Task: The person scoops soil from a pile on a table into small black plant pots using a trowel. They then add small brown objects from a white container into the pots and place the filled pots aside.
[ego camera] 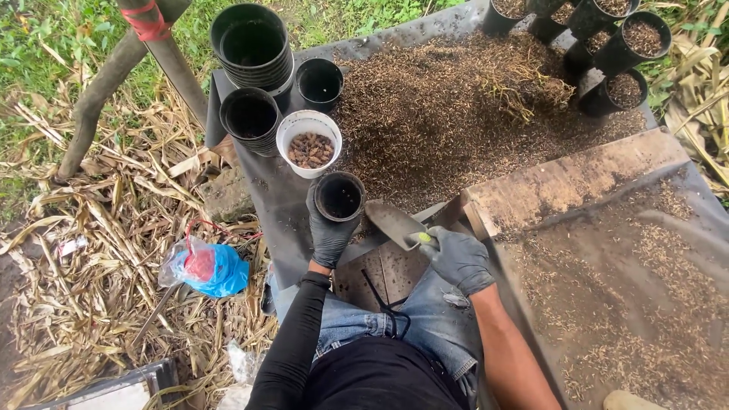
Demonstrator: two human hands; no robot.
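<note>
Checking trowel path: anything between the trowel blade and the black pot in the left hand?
Nothing, per the head view. The trowel blade tip sits right beside the black pot, held by the left hand; only a sliver of dark sheet shows between.

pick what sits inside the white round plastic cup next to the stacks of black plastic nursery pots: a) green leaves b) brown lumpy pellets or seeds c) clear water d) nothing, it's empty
b: the white round plastic cup, standing beside the stacks of black plastic nursery pots and just above the single black pot held in the gloved left hand, holds a pile of brown lumpy pieces, not water or leaves.
</note>
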